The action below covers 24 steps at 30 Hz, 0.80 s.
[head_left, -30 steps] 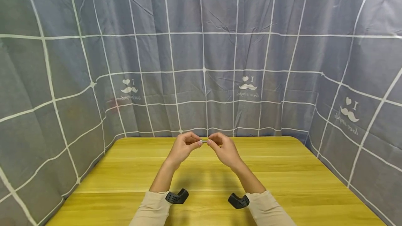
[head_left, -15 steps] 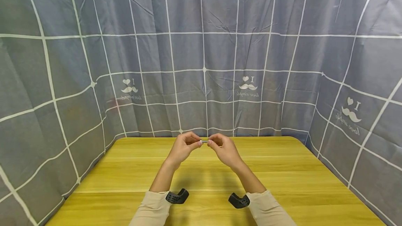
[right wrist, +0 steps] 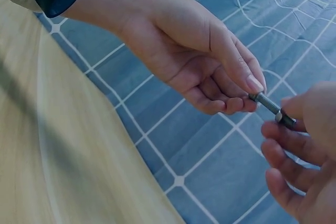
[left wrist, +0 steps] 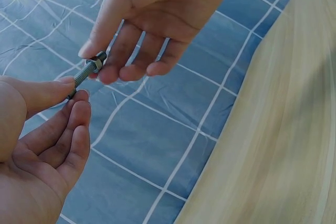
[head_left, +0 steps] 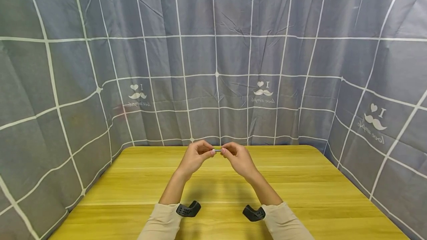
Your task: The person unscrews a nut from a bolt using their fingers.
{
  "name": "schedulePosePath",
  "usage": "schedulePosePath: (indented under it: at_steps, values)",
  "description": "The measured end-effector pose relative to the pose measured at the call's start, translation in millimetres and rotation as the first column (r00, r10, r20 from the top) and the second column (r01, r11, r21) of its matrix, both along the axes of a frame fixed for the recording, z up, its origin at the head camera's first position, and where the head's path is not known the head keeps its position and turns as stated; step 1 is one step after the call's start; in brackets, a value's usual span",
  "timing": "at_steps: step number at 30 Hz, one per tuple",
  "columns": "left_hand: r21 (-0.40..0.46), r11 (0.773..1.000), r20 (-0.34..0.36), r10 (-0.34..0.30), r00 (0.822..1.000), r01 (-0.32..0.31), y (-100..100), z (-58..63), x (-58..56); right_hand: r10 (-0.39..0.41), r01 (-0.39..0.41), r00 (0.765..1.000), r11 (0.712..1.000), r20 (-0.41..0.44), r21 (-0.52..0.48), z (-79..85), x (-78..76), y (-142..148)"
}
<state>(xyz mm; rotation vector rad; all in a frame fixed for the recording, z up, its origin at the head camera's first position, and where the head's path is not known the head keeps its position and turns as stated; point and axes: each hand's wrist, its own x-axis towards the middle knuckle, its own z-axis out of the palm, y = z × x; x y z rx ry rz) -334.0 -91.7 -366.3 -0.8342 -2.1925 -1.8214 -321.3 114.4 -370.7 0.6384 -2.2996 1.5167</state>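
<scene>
Fingers [left wrist: 80,113] of the left hand [head_left: 193,156]: bent, with the thumb [left wrist: 47,97] and index fingertip pinching one end of a metal bolt [left wrist: 82,74]; the remaining left fingers curl in toward the palm, against one another. The shape of that bolt end is covered by the fingertips.

The right hand [head_left: 240,158] holds the opposite end, where a nut [right wrist: 279,116] sits around the shank. Right thumb and index finger close on this end; whether they press on the nut itself or on the bolt cannot be told. The other right fingers are loosely bent and spread, with gaps between them. Threads are visible on the section of bolt between the two hands.

The bolt is in the air between the two hands. In the head view it lies roughly horizontal, near the far edge of a yellow wood-grain table [head_left: 133,180].

Each forearm wears a beige sleeve [head_left: 160,221] and, at the cuff, a black device [head_left: 188,209]. Behind the table and along its sides hangs a grey curtain [head_left: 233,55] with a white grid and printed hearts and moustaches; the lettering reads mirrored.
</scene>
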Motion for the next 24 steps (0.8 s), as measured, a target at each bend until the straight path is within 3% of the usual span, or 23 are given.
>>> schedulePosePath:
  at_steps: [4, 12, 19, 24]
  values:
    - [-0.003, 1.0, 0.007, 0.003, 1.0, -0.003, 0.1, -0.2, -1.1, 0.02, -0.02, 1.0, 1.0, -0.02, -0.005, 0.8, -0.2, 0.4]
    - [0.001, 1.0, -0.002, 0.001, 1.0, -0.001, -0.6, -1.0, -0.3, 0.018, -0.017, 0.999, 1.0, 0.045, -0.017, -0.7, -1.1, -0.6]
    - [0.002, 1.0, 0.002, 0.001, 1.0, -0.001, -0.4, -0.3, 0.8, 0.028, -0.028, 1.0, 0.999, 0.005, -0.023, -0.3, -1.5, -0.4]
    - [0.005, 1.0, 0.003, -0.006, 1.0, 0.006, -1.2, 0.2, 1.4, 0.019, -0.018, 0.999, 1.0, 0.031, -0.011, 0.2, 0.1, -0.5]
